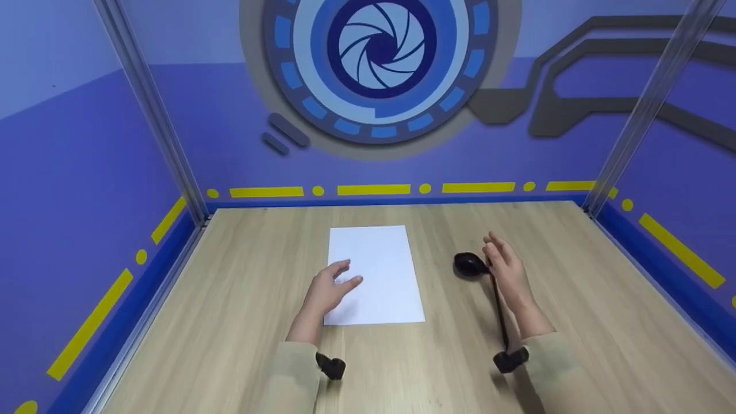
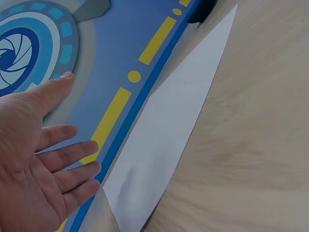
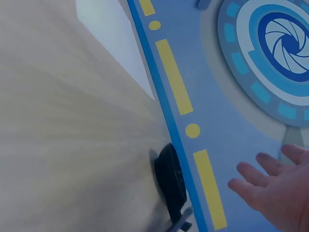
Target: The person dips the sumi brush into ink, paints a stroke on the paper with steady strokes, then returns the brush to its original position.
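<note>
A white sheet of paper lies flat on the wooden table, also visible as a slanted strip of paper in the left wrist view. Over its left edge hovers my left hand, thumb apart from the fingers, palm empty. To the right of the sheet rests a black ladle, its thin handle running toward me. My right hand is just right of the ladle's bowl, fingers extended and holding nothing. In the right wrist view the ladle appears apart from the right hand.
Blue-purple panels with yellow dashes wall the table at the back and both sides. Metal posts stand at the back corners. A small black camera is strapped to each wrist.
</note>
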{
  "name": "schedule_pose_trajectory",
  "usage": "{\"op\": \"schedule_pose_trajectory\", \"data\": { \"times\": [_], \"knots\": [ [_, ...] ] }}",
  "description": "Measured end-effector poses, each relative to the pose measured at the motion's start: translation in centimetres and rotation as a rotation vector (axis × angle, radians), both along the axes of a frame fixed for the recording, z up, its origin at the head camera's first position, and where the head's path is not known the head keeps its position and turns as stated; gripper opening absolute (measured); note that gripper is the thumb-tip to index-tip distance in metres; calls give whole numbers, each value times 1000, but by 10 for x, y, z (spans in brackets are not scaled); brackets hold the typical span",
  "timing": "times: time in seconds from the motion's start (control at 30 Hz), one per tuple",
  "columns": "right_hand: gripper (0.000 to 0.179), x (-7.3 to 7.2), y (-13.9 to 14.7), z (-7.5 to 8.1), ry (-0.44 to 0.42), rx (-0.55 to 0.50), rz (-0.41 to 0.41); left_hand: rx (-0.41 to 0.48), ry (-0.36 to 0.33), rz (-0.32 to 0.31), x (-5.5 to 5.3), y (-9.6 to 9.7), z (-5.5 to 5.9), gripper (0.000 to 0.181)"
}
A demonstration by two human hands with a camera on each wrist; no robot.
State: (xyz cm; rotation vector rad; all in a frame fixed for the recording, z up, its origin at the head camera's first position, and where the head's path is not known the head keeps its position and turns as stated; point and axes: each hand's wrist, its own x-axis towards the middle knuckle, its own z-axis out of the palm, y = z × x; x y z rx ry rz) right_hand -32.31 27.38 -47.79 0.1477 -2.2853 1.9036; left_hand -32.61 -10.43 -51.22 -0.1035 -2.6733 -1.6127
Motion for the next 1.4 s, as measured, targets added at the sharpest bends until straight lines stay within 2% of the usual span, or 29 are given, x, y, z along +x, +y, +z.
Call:
{"op": "schedule_pose_trajectory", "data": {
  "times": [0.17,0.33,0.63,0.87,1.13,1.4],
  "knots": [
    [60,13,12,1,-17,42,8,15,-11,-67,8,-4,-9,63],
    [55,25,22,-4,12,112,38,-6,-5,-129,11,-6,-17,63],
    [44,40,36,-16,85,190,85,-58,1,-158,13,-13,-32,64],
    [39,48,45,-26,86,294,104,-113,2,-198,19,-12,-35,65],
    [39,54,53,-19,34,519,90,-166,27,-237,18,-15,-38,61],
    [37,54,60,-21,55,713,102,-232,55,-273,18,-17,-38,54]
  ]
}}
